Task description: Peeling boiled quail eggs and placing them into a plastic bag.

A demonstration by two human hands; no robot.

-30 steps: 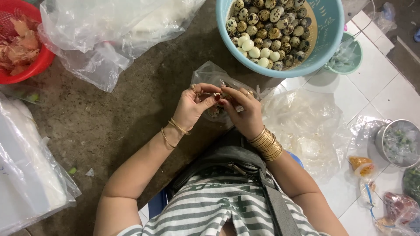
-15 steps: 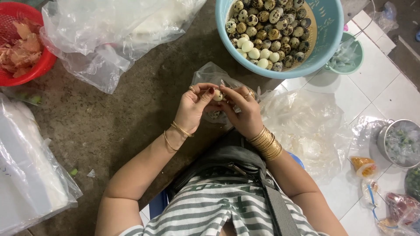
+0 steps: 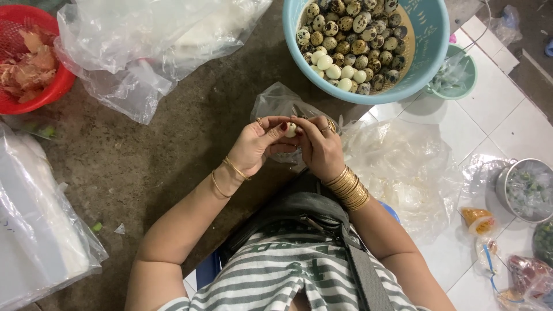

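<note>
- blue basket [image 3: 429,69] of speckled and peeled eggs sits just beyond both hands.
- left hand [image 3: 259,144] and right hand [image 3: 319,147], as a second ago, pinch one small egg [image 3: 291,129] together between fingertips.
- the egg now shows mostly white, so peeling looks nearly finished; its long axis runs roughly toward the basket.

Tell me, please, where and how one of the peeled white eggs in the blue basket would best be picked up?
Probably from straight above, with fingertips pinching the short sides of a peeled white egg. They lie in a small cluster on top near the front wall of the blue basket, speckled eggs packed behind them, so only their rounded tops are free. Both hands are on another egg.
</note>
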